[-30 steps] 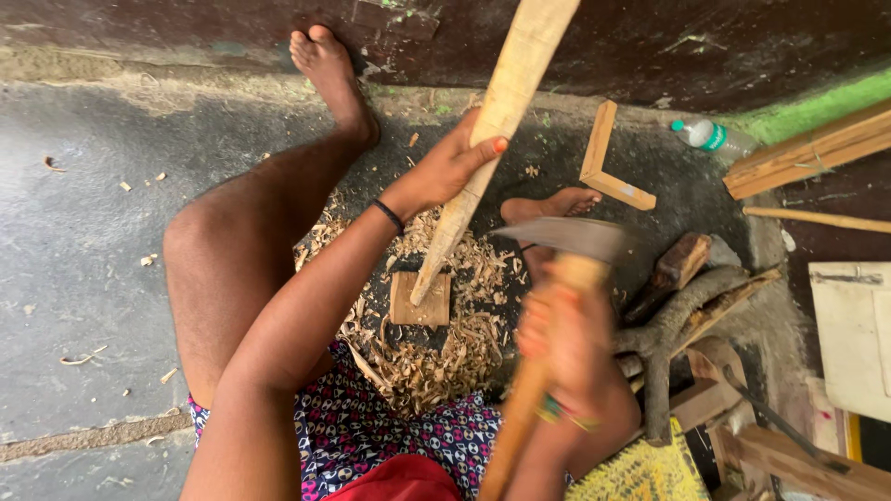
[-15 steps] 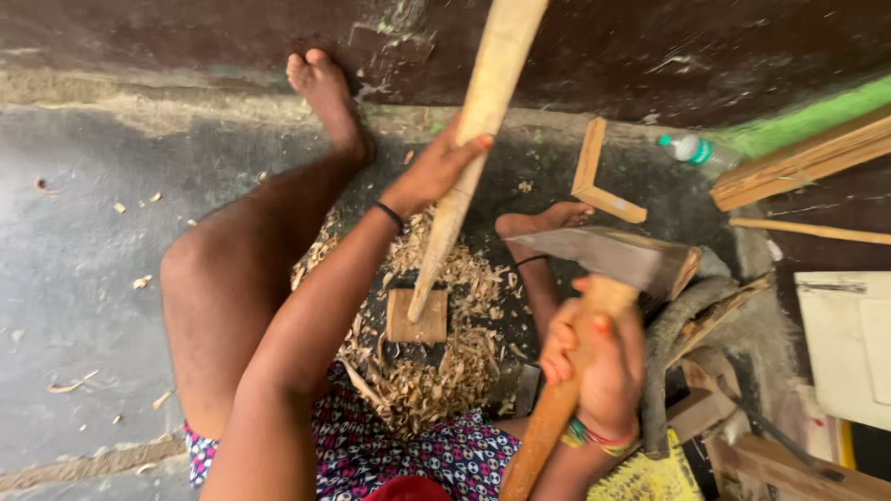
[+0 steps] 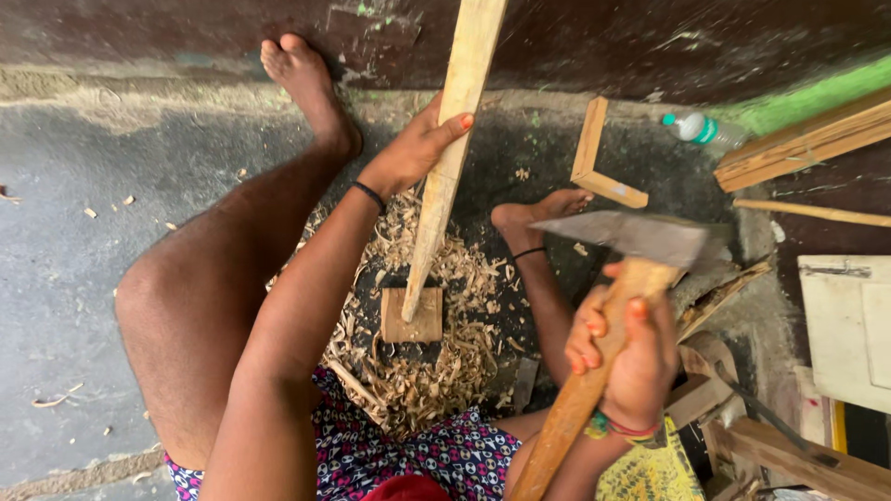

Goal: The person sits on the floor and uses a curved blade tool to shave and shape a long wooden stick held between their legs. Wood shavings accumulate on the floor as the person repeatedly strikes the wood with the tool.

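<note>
L-shaped wooden piece [image 3: 601, 162], plastic bottle [image 3: 701, 129], stacked planks [image 3: 806, 139], white board [image 3: 849, 320], grey concrete floor [image 3: 74, 260]

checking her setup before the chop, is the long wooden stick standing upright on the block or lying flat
Upright, slightly tilted. The wooden stick stands with its lower tip on the small wooden block, and the left hand grips its middle.

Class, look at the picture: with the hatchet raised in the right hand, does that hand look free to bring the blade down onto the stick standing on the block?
Probably yes. The right hand holds the hatchet beside the stick, with open air between. The left hand grips the stick higher up, leaving its lower part above the wooden block bare.
</note>
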